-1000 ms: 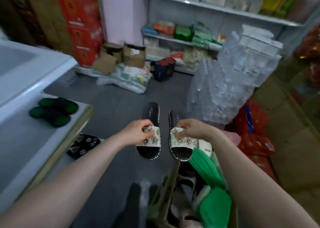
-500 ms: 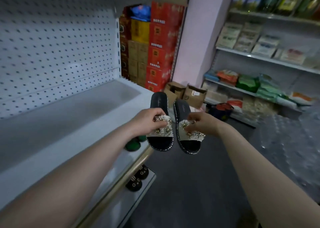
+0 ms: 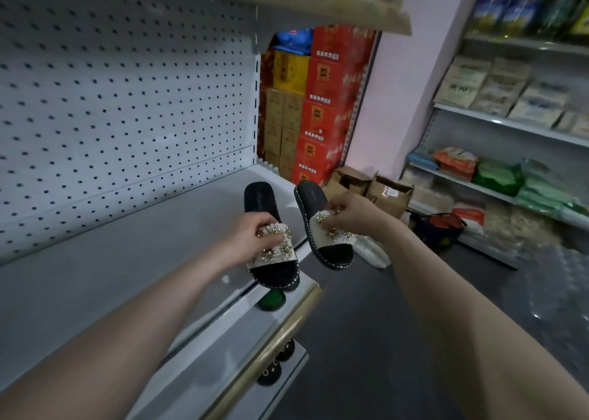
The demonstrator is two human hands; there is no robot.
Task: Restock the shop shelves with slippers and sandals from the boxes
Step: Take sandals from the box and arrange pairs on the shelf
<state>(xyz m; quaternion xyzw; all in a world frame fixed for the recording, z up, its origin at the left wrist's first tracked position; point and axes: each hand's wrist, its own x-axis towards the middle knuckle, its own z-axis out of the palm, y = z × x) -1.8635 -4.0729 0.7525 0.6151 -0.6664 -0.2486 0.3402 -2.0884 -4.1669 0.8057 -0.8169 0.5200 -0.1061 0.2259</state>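
Two open cardboard boxes on floor by pink wall, contents not visible. Left hand fingers clamped on jewelled strap of left slipper, over front edge of white shelf. Right hand pinches strap of right slipper, just past shelf edge. Green slipper one shelf below, red cartons stacked behind

**Both arms outstretched, each hand gripping**

Bare forearms reach forward from the lower corners. The left hand pinches the strap of the left slipper. The right hand, slightly higher, pinches the strap of the right slipper.
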